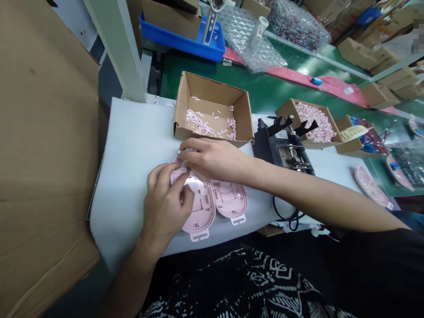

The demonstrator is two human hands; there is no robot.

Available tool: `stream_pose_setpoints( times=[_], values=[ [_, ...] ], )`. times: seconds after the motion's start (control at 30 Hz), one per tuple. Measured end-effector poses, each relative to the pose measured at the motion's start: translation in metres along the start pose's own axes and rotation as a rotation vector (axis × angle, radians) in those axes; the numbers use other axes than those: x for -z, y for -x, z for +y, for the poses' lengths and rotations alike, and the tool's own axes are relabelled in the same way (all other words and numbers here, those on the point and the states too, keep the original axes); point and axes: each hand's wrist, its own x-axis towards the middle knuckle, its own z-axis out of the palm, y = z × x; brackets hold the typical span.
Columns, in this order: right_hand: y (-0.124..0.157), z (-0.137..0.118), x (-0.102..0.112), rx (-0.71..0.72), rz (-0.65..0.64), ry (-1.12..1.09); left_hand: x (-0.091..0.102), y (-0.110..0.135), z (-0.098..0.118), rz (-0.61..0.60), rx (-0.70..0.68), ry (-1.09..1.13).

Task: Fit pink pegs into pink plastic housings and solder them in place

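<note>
Four pink plastic shells in view. Held shell [202, 218] and second shell [230, 201] lie side by side, touching, on white foam pad [129, 185]; third shell [371, 187] lies further right; fourth shell [399, 173] is partly cut off by clutter. Three cardboard trays [212, 90] in a row beyond, two holding loose pink bits [200, 123]; bits too small to count. Black clamp machine [281, 152] beside the trays. Hands together on held shell, its upper end hidden under them. Left hand [164, 207] curled, fingers and thumb gripping it. Right hand [212, 159] bent over the top, fingertips [185, 152] touching; cannot tell if clamped
</note>
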Motion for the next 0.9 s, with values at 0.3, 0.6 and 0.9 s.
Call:
stream_pose_setpoints(
  times=[0.3,0.6,0.9],
  values=[
    [-0.015,-0.011,0.013,-0.035,-0.082,0.097,-0.001,0.000,0.000,-0.015,-0.004,-0.029],
    [-0.039,0.066,0.049,-0.388,-0.191,0.148,-0.001,0.000,-0.006,0.031,-0.074,-0.029],
    [-0.050,0.074,0.039,-0.348,-0.269,0.142,0.001,-0.001,-0.008,0.001,-0.073,-0.021]
  ],
)
